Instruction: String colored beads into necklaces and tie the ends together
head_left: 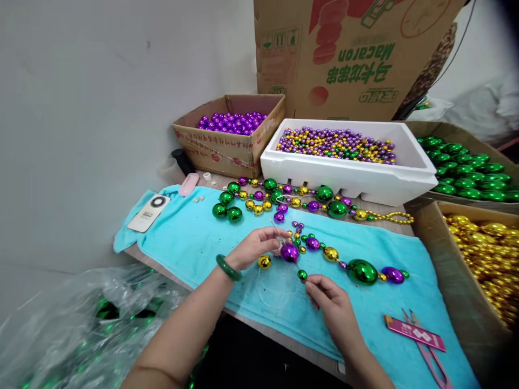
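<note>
My left hand [261, 247], with a green bangle [228, 267] at its wrist, closes its fingertips on a shiny purple bead [289, 252]. A thin needle [278, 231] sticks up beside those fingers. Just to the right and lower, my right hand [330, 297] pinches a small green bead [302, 275]. A thin line runs between the two beads. Clear thread [275, 292] loops over the turquoise towel [194, 243] below. Near my left fingers lies a gold bead [264, 262]. A strung row with a large green bead [362, 272] stretches off to the right.
A longer bead strand [312, 206] lies behind my hands. Pink-handled scissors [430, 356] rest under a pink packet [416, 333] at right. A phone [148, 213] lies at left. A white foam box [348, 175] and cardboard boxes [219, 148] of beads line the back.
</note>
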A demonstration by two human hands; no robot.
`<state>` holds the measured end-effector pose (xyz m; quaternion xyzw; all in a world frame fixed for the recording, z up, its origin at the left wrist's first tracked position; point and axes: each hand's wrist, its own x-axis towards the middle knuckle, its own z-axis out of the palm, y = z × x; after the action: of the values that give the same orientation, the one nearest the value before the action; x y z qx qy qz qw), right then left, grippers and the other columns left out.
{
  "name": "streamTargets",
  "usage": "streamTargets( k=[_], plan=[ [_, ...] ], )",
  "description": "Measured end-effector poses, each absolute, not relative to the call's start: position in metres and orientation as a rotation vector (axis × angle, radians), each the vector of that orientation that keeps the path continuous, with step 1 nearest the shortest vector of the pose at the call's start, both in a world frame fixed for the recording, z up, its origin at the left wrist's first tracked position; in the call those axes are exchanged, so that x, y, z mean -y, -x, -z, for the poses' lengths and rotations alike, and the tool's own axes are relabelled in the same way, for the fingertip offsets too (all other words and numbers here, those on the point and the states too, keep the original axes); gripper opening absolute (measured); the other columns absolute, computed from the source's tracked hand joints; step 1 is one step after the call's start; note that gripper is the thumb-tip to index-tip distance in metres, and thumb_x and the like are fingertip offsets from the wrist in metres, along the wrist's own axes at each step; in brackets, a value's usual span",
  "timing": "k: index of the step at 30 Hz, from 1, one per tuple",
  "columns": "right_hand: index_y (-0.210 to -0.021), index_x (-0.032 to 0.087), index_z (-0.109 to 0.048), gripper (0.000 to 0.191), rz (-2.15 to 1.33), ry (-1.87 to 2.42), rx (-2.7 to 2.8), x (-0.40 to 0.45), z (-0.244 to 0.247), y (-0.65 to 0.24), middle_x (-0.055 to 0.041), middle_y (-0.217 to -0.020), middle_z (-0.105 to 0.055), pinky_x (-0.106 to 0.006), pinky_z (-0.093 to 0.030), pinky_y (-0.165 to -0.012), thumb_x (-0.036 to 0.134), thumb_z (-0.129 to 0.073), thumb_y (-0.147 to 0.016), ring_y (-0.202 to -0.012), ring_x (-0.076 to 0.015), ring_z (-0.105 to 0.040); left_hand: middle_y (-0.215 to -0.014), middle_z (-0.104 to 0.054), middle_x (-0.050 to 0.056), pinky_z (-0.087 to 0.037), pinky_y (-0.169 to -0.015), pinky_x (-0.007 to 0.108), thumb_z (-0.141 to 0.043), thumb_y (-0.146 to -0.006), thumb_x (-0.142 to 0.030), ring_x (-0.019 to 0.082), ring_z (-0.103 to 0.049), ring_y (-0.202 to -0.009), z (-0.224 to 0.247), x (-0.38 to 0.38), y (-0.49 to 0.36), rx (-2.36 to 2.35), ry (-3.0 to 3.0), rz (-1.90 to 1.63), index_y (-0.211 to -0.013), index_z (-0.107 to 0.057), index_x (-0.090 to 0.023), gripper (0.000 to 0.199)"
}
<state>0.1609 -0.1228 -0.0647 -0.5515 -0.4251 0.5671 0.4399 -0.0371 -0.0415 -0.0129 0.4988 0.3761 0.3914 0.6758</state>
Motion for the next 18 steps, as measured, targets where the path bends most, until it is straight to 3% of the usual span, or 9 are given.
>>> streamTargets(
  k=[3, 6, 9, 13, 18],
  plan=[
    [-0.071, 0.016, -0.062, 0.030, -1.416, 1.340, 1.050, 0.125, 0.067, -0.160, 0.0006, -0.058, -0.050, -0.023, -0.032, -0.048, 0.045, -0.067, -0.067, -0.051, -0.0100, -0.040, -0.096, -0.067, 0.009, -0.046, -0.069, 0.028, -0.052, -0.082, -0.044, 0.015, -0.059, -0.077, 0.026, 0.020, 0.041, -1.136, -1.359, -0.853, -0.099, -0.066, -0.015, 0.036],
    [-0.070, 0.016, -0.062, 0.029, -1.431, 1.303, 1.091, 0.130, 0.069, -0.157, 0.0004, -0.059, -0.050, -0.023, -0.032, -0.048, 0.045, -0.067, -0.068, -0.052, -0.0098, -0.039, -0.092, -0.069, 0.006, -0.045, -0.078, 0.030, -0.057, -0.079, -0.029, 0.016, -0.059, -0.082, 0.042, -0.004, 0.037, -1.438, -1.741, -0.804, -0.089, -0.069, -0.016, 0.021],
    [-0.069, 0.016, -0.063, 0.030, -1.454, 1.291, 1.119, 0.133, 0.070, -0.154, 0.0006, -0.058, -0.049, -0.022, -0.032, -0.047, 0.045, -0.067, -0.068, -0.050, -0.0093, -0.038, -0.095, -0.069, 0.005, -0.042, -0.088, 0.031, -0.056, -0.078, -0.022, 0.018, -0.059, -0.092, 0.054, -0.020, 0.022, -1.428, -2.052, -0.580, -0.089, -0.071, -0.018, 0.018],
    [-0.071, 0.015, -0.064, 0.032, -1.445, 1.302, 1.114, 0.134, 0.072, -0.155, 0.0000, -0.058, -0.050, -0.022, -0.032, -0.046, 0.047, -0.066, -0.069, -0.050, -0.0094, -0.039, -0.093, -0.068, 0.006, -0.040, -0.092, 0.033, -0.060, -0.073, -0.019, 0.021, -0.058, -0.094, 0.061, -0.028, 0.000, -1.426, -2.011, -0.507, -0.088, -0.072, -0.019, 0.018],
    [-0.068, 0.016, -0.064, 0.033, -1.415, 1.343, 1.111, 0.132, 0.070, -0.163, -0.0001, -0.057, -0.050, -0.022, -0.033, -0.046, 0.049, -0.067, -0.067, -0.050, -0.0104, -0.041, -0.076, -0.065, 0.007, -0.042, -0.086, 0.034, -0.068, -0.064, -0.014, 0.022, -0.058, -0.083, 0.067, -0.032, -0.009, -1.443, -1.872, -0.617, -0.065, -0.069, -0.017, 0.003]
  ],
)
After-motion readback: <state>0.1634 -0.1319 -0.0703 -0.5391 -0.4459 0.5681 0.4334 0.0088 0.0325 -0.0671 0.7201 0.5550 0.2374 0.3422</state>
